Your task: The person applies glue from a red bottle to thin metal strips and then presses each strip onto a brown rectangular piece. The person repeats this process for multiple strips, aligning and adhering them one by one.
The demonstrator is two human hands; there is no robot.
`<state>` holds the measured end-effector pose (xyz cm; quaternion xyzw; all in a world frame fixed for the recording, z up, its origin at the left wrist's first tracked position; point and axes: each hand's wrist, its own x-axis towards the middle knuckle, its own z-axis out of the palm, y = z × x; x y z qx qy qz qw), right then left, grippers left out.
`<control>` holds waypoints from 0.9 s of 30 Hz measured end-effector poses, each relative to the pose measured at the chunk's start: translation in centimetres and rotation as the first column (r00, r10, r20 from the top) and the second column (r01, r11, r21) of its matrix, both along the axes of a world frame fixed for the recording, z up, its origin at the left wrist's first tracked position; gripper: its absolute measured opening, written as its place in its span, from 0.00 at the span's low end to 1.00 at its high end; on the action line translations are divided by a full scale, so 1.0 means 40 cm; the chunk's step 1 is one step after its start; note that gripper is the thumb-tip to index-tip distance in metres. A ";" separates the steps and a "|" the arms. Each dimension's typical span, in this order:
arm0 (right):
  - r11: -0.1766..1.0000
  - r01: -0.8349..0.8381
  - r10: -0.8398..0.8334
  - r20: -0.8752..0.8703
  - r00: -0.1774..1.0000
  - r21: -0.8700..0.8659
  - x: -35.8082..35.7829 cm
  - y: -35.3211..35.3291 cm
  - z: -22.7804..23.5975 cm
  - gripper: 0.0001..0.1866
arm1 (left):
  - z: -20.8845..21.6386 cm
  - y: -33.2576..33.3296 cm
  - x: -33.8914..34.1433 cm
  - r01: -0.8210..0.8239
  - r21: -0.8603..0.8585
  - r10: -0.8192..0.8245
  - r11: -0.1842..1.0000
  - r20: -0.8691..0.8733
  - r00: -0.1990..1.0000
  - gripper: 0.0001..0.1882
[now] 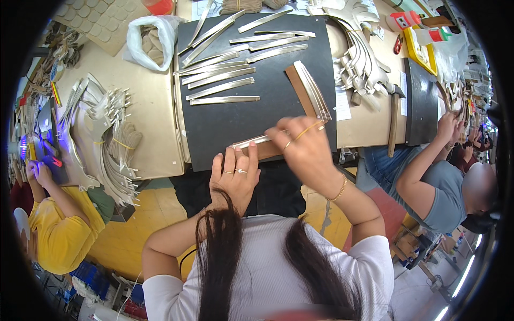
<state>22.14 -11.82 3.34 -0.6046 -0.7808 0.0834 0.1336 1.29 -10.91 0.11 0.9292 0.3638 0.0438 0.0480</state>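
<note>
A narrow silver-coloured metal strip (251,142) lies on a brown strip (269,150) at the near edge of a black mat (225,123). My left hand (235,174) has its fingers stretched forward, the fingertips resting at the strip's left end. Over its right end is my right hand (302,150), fingers bent in and smeared by motion; a thin yellow band crosses them. Whatever is inside those fingers is hidden. Several similar metal strips (222,84) lie on the mat's far left. More strips (312,90) rest together on another brown piece (295,85) to the right.
Bundled metal pieces stand left (115,155) and right (358,59). A white plastic bag (151,43) of brown pieces sits at the far left. A hammer (393,117) lies right, near a yellow tray (419,51). Co-workers sit left (67,230) and right (428,187).
</note>
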 end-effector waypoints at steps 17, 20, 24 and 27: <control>0.996 0.087 -0.084 -0.116 0.990 0.026 -0.004 -0.030 -0.010 0.19 | -0.026 -0.047 -0.044 -0.014 -0.096 0.024 0.995 0.107 0.994 0.41; 0.999 0.023 -0.017 -0.137 0.990 0.039 -0.024 0.001 -0.031 0.18 | -0.031 -0.049 -0.055 -0.014 -0.133 0.033 0.991 0.141 0.990 0.41; 0.995 0.022 0.001 -0.226 0.974 0.098 -0.028 0.006 -0.046 0.12 | -0.041 -0.055 -0.063 -0.026 -0.065 0.040 0.998 0.209 0.977 0.39; 0.989 -0.015 0.049 -0.231 0.972 0.144 -0.028 0.005 -0.055 0.08 | -0.051 -0.059 -0.060 -0.034 -0.010 0.035 0.999 0.245 0.969 0.37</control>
